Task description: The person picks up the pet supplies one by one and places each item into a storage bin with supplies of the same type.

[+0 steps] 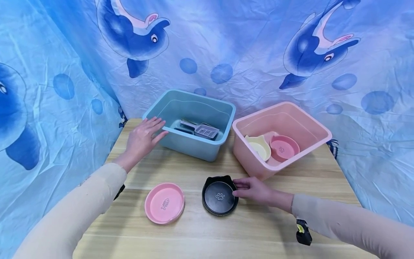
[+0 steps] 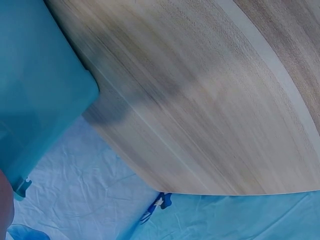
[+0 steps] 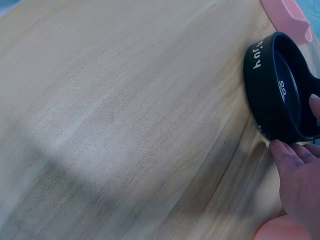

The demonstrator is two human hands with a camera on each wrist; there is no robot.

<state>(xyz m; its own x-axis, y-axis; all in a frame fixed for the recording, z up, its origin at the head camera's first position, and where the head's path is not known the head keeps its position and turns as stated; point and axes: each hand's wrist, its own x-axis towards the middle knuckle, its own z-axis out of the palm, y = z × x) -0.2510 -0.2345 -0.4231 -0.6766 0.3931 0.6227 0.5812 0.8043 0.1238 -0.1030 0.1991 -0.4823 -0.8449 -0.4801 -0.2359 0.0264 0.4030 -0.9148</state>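
Observation:
A black cat-eared pet bowl with a paw print sits on the wooden table. My right hand pinches its right rim, the thumb over the inside and the fingers against the outer wall; the right wrist view shows this hand at the bowl's side. My left hand is at the front left rim of the blue bin, fingers extended; whether it touches the rim I cannot tell. To the left of the black bowl lies a pink bowl with a fish-bone mark.
Inside the blue bin lies a grey slotted litter scoop over darker items. The pink bin at back right holds a cream cat-eared bowl and a pink bowl. A dolphin-print curtain hangs behind the wooden table.

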